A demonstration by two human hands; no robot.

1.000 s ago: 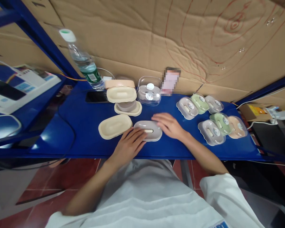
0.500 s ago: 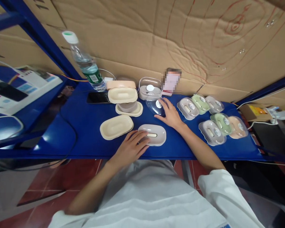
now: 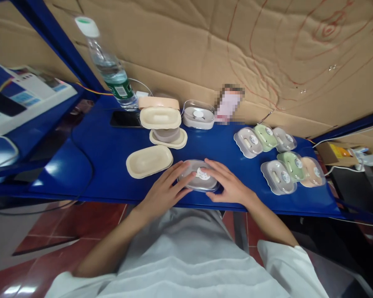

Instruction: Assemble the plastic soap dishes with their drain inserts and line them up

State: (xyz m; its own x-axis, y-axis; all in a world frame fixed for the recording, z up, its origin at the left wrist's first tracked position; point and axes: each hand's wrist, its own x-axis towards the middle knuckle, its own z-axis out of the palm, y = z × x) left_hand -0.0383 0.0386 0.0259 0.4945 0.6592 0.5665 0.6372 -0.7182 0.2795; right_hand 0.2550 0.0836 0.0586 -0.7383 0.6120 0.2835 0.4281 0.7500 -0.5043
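A grey soap box with a clear lid (image 3: 199, 180) lies near the front edge of the blue table (image 3: 105, 153). My left hand (image 3: 166, 191) rests on its left end with the fingers stretched flat. My right hand (image 3: 226, 184) presses on the clear lid from the right, fingers spread. A round white sticker shows through the lid between my hands. A cream tray (image 3: 149, 161) lies just left of my left hand.
A stack of cream and pink trays (image 3: 161, 120) and a lidded grey box (image 3: 198, 116) stand behind. Several finished clear-lidded boxes (image 3: 278, 155) sit at the right. A water bottle (image 3: 110, 70), a black phone (image 3: 124, 118) and a cardboard wall (image 3: 236, 54) lie at the back.
My right hand took the clear lid from the lidded box at the back and brought it down onto the grey box in front. The view tilted slightly.
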